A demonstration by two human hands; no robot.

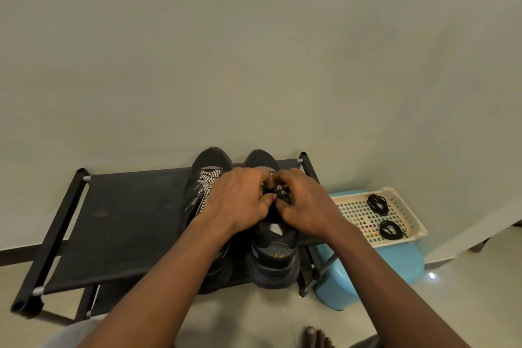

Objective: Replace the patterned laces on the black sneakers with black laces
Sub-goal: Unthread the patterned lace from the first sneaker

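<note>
A person's left hand (240,200) and right hand (308,206) met over the right-hand black sneaker (275,257), which stood on a black fabric-topped shoe rack (127,220), the curled fingers of both pinching its black-and-white patterned lace (279,188). The left-hand black sneaker (207,161), just beside it, wore a matching patterned lace (207,181). Two coiled black laces (377,203) lay apart in a cream perforated plastic basket (406,212) atop a blue plastic stool (395,263) beside the rack.
</note>
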